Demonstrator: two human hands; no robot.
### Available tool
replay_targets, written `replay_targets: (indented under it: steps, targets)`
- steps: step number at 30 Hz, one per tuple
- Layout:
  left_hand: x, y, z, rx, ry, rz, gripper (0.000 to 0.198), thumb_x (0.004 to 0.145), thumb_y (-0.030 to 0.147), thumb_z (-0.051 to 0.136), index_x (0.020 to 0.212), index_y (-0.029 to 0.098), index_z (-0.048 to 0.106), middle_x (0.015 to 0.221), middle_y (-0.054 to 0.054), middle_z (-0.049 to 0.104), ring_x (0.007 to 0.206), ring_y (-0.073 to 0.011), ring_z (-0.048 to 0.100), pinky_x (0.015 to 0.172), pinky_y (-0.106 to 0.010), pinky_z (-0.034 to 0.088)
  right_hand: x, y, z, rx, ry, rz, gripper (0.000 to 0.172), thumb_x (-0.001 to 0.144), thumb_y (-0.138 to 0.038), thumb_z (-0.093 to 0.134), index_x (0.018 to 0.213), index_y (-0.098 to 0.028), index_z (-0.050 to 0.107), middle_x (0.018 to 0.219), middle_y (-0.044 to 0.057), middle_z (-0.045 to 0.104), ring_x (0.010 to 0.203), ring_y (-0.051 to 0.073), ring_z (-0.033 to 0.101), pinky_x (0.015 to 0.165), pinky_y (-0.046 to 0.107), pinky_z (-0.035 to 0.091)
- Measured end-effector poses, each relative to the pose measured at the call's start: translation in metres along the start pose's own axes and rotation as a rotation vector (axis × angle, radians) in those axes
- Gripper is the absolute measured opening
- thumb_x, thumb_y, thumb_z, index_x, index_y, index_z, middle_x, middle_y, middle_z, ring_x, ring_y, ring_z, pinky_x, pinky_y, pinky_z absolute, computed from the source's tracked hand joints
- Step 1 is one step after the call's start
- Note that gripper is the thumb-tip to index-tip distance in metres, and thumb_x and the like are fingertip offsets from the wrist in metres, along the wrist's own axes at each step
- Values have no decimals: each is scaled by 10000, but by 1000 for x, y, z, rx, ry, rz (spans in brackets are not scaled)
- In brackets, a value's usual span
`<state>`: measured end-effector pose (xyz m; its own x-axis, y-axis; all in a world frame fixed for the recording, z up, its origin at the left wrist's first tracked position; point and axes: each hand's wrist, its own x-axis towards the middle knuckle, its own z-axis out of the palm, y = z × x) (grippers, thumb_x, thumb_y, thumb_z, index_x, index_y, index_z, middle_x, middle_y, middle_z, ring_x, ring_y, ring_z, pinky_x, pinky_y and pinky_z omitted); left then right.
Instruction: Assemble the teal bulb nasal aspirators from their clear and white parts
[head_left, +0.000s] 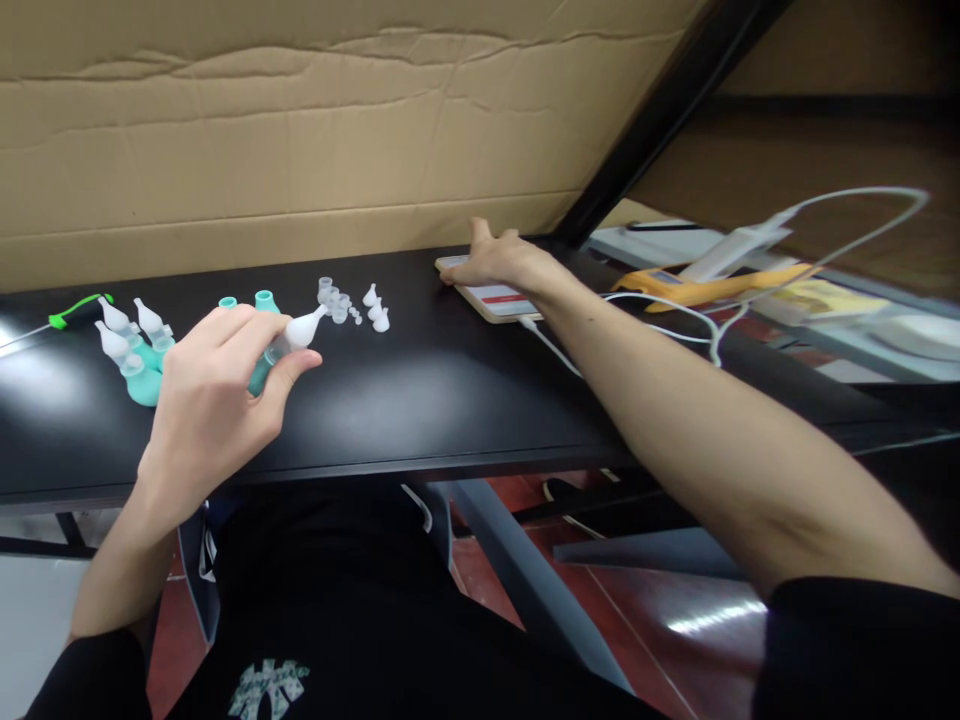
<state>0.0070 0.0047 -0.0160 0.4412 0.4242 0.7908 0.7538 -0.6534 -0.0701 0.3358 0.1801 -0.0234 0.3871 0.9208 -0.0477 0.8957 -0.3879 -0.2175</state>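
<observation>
Where the black table (450,400) runs out at far left, a green-handled tool (75,312) lies flat, its shaft pointing off the edge of view. Just right of it a cluster of teal-and-white pieces (135,355) sits on the tabletop, white ends up and tilted. Left hand (214,395) is just beside that cluster, over the front half of the table. Its thumb and fingers are clamped on a teal bulb (262,372), and the bulb's white nozzle (304,328) points up and to the right, clear of the surface. Most of the bulb is hidden by the fingers. Behind the hand, two loose teal caps (264,299) stand on the table. Next right come a small group of clear cups (334,298) and, just beside them, three white tips (376,312), upright and apart from the hand. A bare stretch follows. Right hand (501,262) is reached far forward, resting palm-down on a phone (501,300) near the back edge, fingers flat and close together, gripping nothing, thumb raised. White cable (555,350) leaves the phone's near end and runs right. Further right, on a neighbouring surface, are an orange object (712,285) and a white adapter (739,250), both blurred. Cardboard sheet (300,150) backs the table.
</observation>
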Motion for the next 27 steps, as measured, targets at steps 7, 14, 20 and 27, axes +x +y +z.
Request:
replay_targets:
  steps: [7, 14, 20, 27]
  targets:
    - [0, 0, -3, -22, 5, -74, 69, 1075, 243, 700, 1138, 218, 719, 962, -18, 803, 846, -205, 754, 815, -342, 579, -1, 0, -1, -11, -8, 7, 895, 1025, -446, 681, 1758, -155, 257, 1728, 361, 394, 1552, 510, 524, 1188, 563, 464]
    - [0, 6, -28, -88, 46, -273, 111, 1030, 234, 740, 1074, 280, 650, 975, 65, 814, 839, -150, 795, 748, -304, 607, -7, 0, -3, -17, -15, -17, 790, 1051, -416, 680, 1711, -106, 374, 1706, 380, 399, 1549, 513, 523, 1185, 568, 472]
    - [-3, -10, -44, -122, 67, -306, 128, 936, 245, 823, 987, 273, 710, 976, 73, 794, 841, -137, 744, 854, -308, 616, -13, -4, -5, -18, 18, -39, 800, 1057, -494, 700, 1695, -109, 410, 1718, 361, 362, 1599, 542, 427, 1219, 595, 427]
    - [0, -17, -51, -82, 18, -390, 202, 949, 192, 823, 1116, 273, 740, 1014, 58, 813, 871, -136, 760, 868, -288, 649, -17, -7, -3, -2, 38, -109, 838, 1048, -536, 724, 1701, -106, 422, 1701, 360, 390, 1594, 553, 431, 1232, 595, 418]
